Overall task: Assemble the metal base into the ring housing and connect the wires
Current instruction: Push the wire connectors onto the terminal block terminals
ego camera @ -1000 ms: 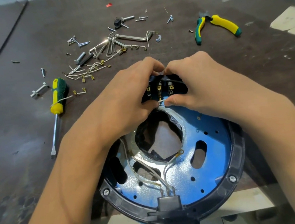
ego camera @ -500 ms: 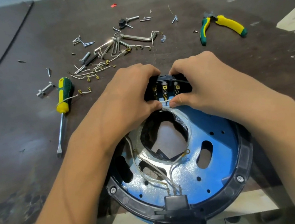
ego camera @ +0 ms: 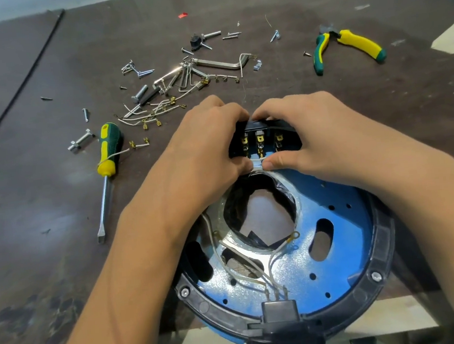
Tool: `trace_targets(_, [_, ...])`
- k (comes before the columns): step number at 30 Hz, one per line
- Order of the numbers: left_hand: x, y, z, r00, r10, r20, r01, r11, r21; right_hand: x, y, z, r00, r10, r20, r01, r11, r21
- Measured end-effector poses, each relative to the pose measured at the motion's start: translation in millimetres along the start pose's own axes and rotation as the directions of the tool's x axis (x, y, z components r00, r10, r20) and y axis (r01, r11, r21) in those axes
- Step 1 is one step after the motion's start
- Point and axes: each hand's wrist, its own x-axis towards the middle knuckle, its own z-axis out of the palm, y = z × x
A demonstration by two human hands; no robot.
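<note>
A blue metal base (ego camera: pixel 335 266) lies inside a black ring housing (ego camera: pixel 383 243) at the table's near edge. At its far side sits a black terminal block (ego camera: pixel 261 137) with three brass terminals. My left hand (ego camera: pixel 205 151) and my right hand (ego camera: pixel 313 134) both curl round this block, fingers over its far edge. The two thumbs pinch a white wire (ego camera: pixel 257 159) just below the middle terminal. More white wires (ego camera: pixel 256 268) run across the base to a black connector (ego camera: pixel 279 308) at the near rim.
A green-yellow screwdriver (ego camera: pixel 107 165) lies to the left. Pliers (ego camera: pixel 346 44) lie at the far right. Loose screws, hex keys (ego camera: pixel 211 65) and spare wires with brass lugs (ego camera: pixel 155 113) are scattered behind my hands. The table's front edge is just below the housing.
Both hands stay on the terminal block; the thumbs have shifted slightly along the white wire below the middle terminal. The view has drifted a little.
</note>
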Motion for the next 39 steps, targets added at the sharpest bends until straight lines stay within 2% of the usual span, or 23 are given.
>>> trace_targets(14, [-2, 0, -4, 0.997, -0.012, -0.07, 0.016, 0.997, 0.07, 4, 1, 2, 0.997, -0.037, -0.065, 0.03, 0.993, -0.11])
trace_targets(19, [-2, 1, -1, 0.998, -0.019, -0.067, 0.018, 1.0, -0.012, 0, 4, 3, 0.995, -0.046, -0.089, 0.026, 0.977, -0.21])
trace_targets(25, [-7, -1, 1, 0.999, -0.036, -0.038, 0.031, 0.992, -0.126, -2, 16, -4, 0.994, 0.03, -0.11, -0.053, 0.975, -0.215])
trace_targets(30, [-9, -29, -12, 0.987, -0.145, -0.072, 0.118, 0.948, -0.295, -2, 18, -8, 0.991, 0.061, -0.117, -0.088, 0.967, -0.239])
trace_targets(35, [-6, -64, -10, 0.948, -0.295, -0.122, 0.255, 0.93, -0.265, -3, 15, -7, 0.99, 0.079, -0.113, -0.108, 0.952, -0.286])
trace_targets(39, [1, -65, 1, 0.944, -0.316, -0.094, 0.279, 0.918, -0.282, -4, 12, -8, 0.993, 0.082, -0.086, -0.103, 0.952, -0.288])
